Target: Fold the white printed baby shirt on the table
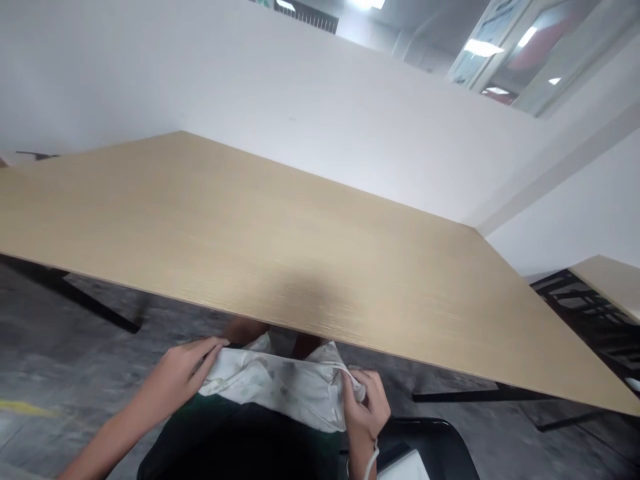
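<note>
A white cloth with a faint pale print (pixel 285 387) lies bunched across my lap, just below the near edge of the table. My left hand (pixel 183 370) grips its left end with the fingers closed over the fabric. My right hand (pixel 365 403) pinches the right end, fingers curled round the hem. Both hands are below the tabletop, close to my body. A thin white cord runs down from my right wrist.
A wide light wooden table (pixel 280 247) stretches in front of me against a white wall (pixel 325 120). I sit on a black chair (pixel 435 443). A second wooden table and dark chair frames (pixel 590 313) stand at the right. Grey floor lies below.
</note>
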`<action>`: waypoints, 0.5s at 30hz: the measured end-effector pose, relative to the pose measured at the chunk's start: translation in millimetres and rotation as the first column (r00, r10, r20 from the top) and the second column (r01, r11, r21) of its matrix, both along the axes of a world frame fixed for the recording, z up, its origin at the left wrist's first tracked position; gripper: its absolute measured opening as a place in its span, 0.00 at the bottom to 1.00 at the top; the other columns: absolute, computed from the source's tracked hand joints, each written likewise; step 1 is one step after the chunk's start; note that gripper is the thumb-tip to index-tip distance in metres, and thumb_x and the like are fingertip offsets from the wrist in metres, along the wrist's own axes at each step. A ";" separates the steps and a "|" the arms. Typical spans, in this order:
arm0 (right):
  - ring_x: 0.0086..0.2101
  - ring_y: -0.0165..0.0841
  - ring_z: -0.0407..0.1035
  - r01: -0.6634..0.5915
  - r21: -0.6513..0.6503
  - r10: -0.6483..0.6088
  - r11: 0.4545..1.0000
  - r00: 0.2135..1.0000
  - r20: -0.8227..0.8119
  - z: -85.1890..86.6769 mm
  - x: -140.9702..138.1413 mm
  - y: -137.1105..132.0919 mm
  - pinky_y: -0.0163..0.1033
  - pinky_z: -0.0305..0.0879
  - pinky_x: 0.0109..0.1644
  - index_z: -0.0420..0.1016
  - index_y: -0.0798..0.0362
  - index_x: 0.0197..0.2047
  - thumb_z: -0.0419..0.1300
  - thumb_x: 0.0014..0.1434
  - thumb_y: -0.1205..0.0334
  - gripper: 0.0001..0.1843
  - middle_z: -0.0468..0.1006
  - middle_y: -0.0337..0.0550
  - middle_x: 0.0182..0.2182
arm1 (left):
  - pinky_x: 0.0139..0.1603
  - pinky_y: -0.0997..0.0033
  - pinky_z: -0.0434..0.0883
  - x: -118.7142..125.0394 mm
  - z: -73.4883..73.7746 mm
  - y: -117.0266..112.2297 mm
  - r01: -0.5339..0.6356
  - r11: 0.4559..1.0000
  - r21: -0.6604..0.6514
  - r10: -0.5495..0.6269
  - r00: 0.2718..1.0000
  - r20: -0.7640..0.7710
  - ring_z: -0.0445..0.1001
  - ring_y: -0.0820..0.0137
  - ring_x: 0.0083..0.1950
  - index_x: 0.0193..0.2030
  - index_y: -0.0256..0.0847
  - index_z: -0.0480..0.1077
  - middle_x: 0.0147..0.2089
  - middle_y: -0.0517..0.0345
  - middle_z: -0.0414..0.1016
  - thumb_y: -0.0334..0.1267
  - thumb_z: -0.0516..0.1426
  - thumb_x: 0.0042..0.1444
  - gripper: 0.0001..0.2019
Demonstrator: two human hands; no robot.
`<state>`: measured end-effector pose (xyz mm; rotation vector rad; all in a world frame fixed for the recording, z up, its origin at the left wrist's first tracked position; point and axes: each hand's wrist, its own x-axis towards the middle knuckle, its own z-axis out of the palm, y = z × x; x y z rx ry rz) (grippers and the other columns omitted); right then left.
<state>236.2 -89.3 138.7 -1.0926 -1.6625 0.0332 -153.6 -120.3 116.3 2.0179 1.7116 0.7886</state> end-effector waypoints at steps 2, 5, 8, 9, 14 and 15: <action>0.33 0.27 0.68 0.072 0.061 -0.070 0.995 0.997 -0.031 14.5 2.4 -2.1 0.34 0.65 0.37 0.75 0.56 0.38 0.68 0.59 0.76 0.08 0.72 0.41 0.31 | 0.49 0.77 0.65 2.2 27.3 0.4 -0.068 0.994 0.089 0.062 0.996 0.071 0.77 0.74 0.45 0.50 0.42 0.71 0.46 0.60 0.77 0.44 0.49 0.76 0.12; 0.28 0.25 0.64 0.111 0.032 -0.108 0.993 0.991 -0.078 36.0 5.5 -4.3 0.33 0.60 0.32 0.75 0.57 0.34 0.68 0.60 0.72 0.06 0.70 0.39 0.27 | 0.45 0.76 0.64 12.0 52.5 0.3 -0.022 1.000 0.012 0.019 0.979 0.204 0.73 0.75 0.41 0.48 0.41 0.69 0.43 0.60 0.73 0.46 0.47 0.76 0.14; 0.26 0.24 0.63 0.062 -0.005 -0.062 0.998 0.996 -0.066 50.3 5.3 -7.4 0.32 0.59 0.31 0.75 0.58 0.32 0.68 0.61 0.71 0.07 0.69 0.38 0.26 | 0.44 0.75 0.65 35.0 39.5 0.4 0.106 0.983 -0.149 -0.072 0.974 0.216 0.72 0.74 0.39 0.50 0.44 0.73 0.37 0.61 0.71 0.50 0.52 0.73 0.15; 0.26 0.24 0.63 0.049 -0.005 -0.049 0.999 0.997 -0.066 52.2 4.8 -8.6 0.32 0.59 0.31 0.74 0.58 0.32 0.68 0.61 0.72 0.08 0.69 0.38 0.26 | 0.48 0.75 0.66 45.6 27.4 1.0 0.121 0.980 -0.158 -0.090 0.977 0.192 0.73 0.73 0.42 0.52 0.44 0.74 0.37 0.60 0.71 0.51 0.55 0.70 0.15; 0.28 0.25 0.65 0.037 -0.042 -0.042 0.998 0.992 -0.119 46.2 6.6 -15.0 0.32 0.62 0.33 0.75 0.57 0.33 0.68 0.61 0.71 0.06 0.71 0.39 0.27 | 0.54 0.72 0.67 104.4 -38.9 12.3 0.177 0.960 -0.217 -0.120 0.960 0.254 0.75 0.70 0.52 0.53 0.41 0.76 0.50 0.57 0.76 0.46 0.60 0.64 0.15; 0.29 0.25 0.65 0.036 -0.050 -0.042 0.998 0.992 -0.122 44.3 8.3 -15.9 0.32 0.62 0.33 0.76 0.57 0.34 0.67 0.62 0.71 0.05 0.71 0.39 0.28 | 0.55 0.70 0.67 114.3 -46.9 15.3 0.169 0.956 -0.239 -0.116 0.968 0.222 0.75 0.68 0.54 0.52 0.42 0.76 0.52 0.56 0.77 0.46 0.60 0.63 0.15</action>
